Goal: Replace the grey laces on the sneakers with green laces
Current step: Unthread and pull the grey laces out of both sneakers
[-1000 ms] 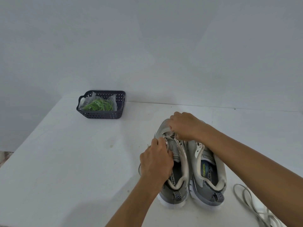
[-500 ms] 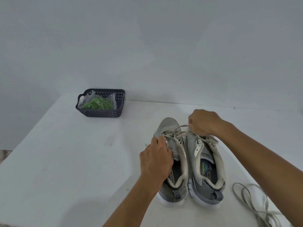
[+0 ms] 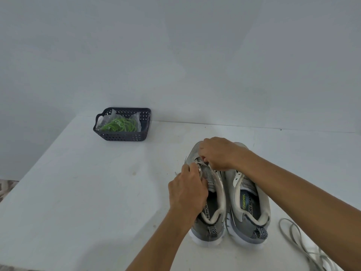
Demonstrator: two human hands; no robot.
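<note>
On the white table two grey sneakers stand side by side, heels toward the person, likely for easy unlacing. The left hand grips the left sneaker steady while the right hand pinches its grey lace. One removed lace lies right; one basket holds the bagged green laces, well apart.

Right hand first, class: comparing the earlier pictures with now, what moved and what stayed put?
The right hand, which had pulled grey lace out to the right, came back over the left sneaker lacing. The left hand stayed on that sneaker; basket and loose lace unmoved.
</note>
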